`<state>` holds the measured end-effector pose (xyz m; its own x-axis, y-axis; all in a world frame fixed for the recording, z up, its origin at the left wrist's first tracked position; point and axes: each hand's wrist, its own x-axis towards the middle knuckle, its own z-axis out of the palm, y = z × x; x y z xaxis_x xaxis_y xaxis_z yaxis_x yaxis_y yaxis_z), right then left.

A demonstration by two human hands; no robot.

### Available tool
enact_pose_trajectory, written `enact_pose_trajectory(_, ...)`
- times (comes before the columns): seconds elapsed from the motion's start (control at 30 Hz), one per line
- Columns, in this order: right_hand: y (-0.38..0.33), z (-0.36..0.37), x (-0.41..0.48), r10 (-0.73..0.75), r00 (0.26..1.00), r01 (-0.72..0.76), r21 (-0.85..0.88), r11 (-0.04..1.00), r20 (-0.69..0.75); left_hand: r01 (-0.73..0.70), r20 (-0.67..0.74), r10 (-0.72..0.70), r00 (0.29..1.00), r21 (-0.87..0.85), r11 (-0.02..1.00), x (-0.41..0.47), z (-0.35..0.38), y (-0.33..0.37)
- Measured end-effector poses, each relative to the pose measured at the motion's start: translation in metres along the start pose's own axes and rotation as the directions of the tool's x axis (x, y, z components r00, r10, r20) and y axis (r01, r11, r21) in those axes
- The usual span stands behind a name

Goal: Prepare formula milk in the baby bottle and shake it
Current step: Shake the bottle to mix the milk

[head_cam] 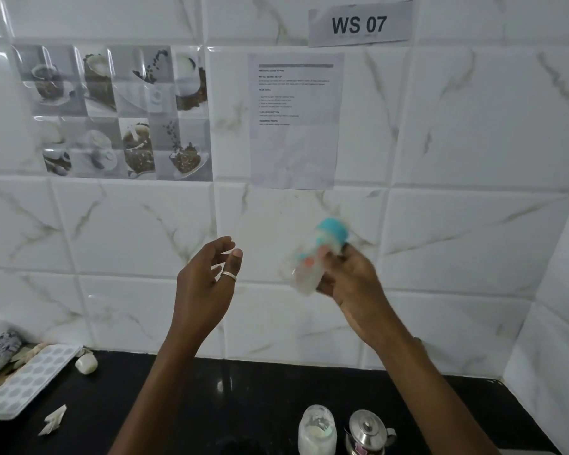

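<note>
Held aloft in front of the tiled wall, well above the black bench (184,405): a baby bottle (312,257), clear-bodied with a teal cap, smeared by motion blur and tilted with the cap up and to the right. Wrapped around its lower body by the right hand (349,277), grip closed on the bottle from the right side, fingers partly lost in the blur. Left hand (207,274) raised just beside it, apart from the bottle, grip loosely open and holding nothing, a ring on one finger. Probably light even when filled, rigid plastic by the look, smooth-walled and likely slippery if wet. Best taken around the mid-body with a full wrap, away from the cap, so the seal is not twisted loose during shaking. Leak at the collar the main risk. Down at the bench edge, a powder jar (316,428) and a small steel kettle (368,431).
</note>
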<state>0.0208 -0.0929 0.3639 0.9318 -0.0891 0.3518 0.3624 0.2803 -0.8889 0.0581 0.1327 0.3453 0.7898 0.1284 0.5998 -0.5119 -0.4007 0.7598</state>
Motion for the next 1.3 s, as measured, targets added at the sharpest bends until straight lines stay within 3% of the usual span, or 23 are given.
enact_pose_trajectory(0.07, 0.004, -0.002, -0.003, 0.037, 0.997, -0.031, -0.086, 0.996, 0.067, -0.008, 0.004, 0.008, 1.000, 0.000, 1.000, -0.001, 0.001, 0.001)
enact_pose_trajectory(0.2, -0.005, -0.009, 0.004, -0.041, 0.989, 0.079, 0.275, 0.958, -0.141, 0.000, 0.001, 0.000, 1.000, -0.018, 1.000, -0.004, 0.001, -0.001)
enact_pose_trajectory(0.23, -0.004, -0.009, 0.005, -0.041, 0.984, 0.091, 0.291, 0.952, -0.172, 0.004, 0.001, -0.004, 1.000, -0.019, 1.000, -0.004, 0.001, -0.002)
enact_pose_trajectory(0.3, 0.003, -0.004, 0.001, -0.006, 0.992, 0.029, 0.175, 0.984, -0.129, 0.009, 0.005, -0.009, 1.000, -0.023, 1.000, -0.004, 0.002, -0.002)
enact_pose_trajectory(0.4, 0.012, -0.003, -0.007, 0.086, 0.995, -0.081, -0.081, 0.993, 0.050, 0.004, 0.018, -0.004, 1.000, -0.017, 1.000, -0.005, 0.005, -0.001)
enact_pose_trajectory(0.6, -0.006, -0.013, 0.007, -0.043, 0.981, 0.099, 0.297, 0.950, -0.190, 0.026, 0.016, -0.026, 1.000, -0.035, 0.999, -0.007, 0.005, -0.005)
enact_pose_trajectory(0.77, 0.001, -0.003, -0.003, 0.041, 0.997, -0.042, 0.017, 0.999, 0.060, 0.020, 0.021, -0.020, 1.000, -0.031, 0.999, -0.007, 0.010, -0.004)
enact_pose_trajectory(0.93, -0.009, -0.002, 0.007, -0.051, 0.988, 0.097, 0.319, 0.943, -0.148, 0.025, 0.022, -0.024, 0.999, -0.026, 0.999, -0.007, 0.009, -0.006)
enact_pose_trajectory(1.07, 0.001, 0.007, -0.004, 0.057, 0.997, -0.058, 0.016, 0.998, 0.052, 0.020, 0.024, -0.019, 1.000, -0.014, 1.000, -0.005, 0.009, -0.005)
enact_pose_trajectory(1.1, 0.001, 0.005, -0.005, 0.056, 0.995, -0.057, 0.006, 0.998, 0.077, 0.016, 0.025, -0.015, 1.000, -0.014, 1.000, -0.006, 0.009, -0.005)
enact_pose_trajectory(1.23, -0.008, -0.002, 0.005, -0.042, 0.991, 0.086, 0.364, 0.928, -0.126, 0.022, 0.010, -0.022, 1.000, -0.024, 0.999, -0.006, 0.005, -0.007)
enact_pose_trajectory(1.3, -0.006, -0.001, 0.006, -0.054, 0.988, 0.102, 0.349, 0.931, -0.144, 0.029, 0.008, -0.029, 1.000, -0.019, 0.999, -0.005, 0.003, -0.007)
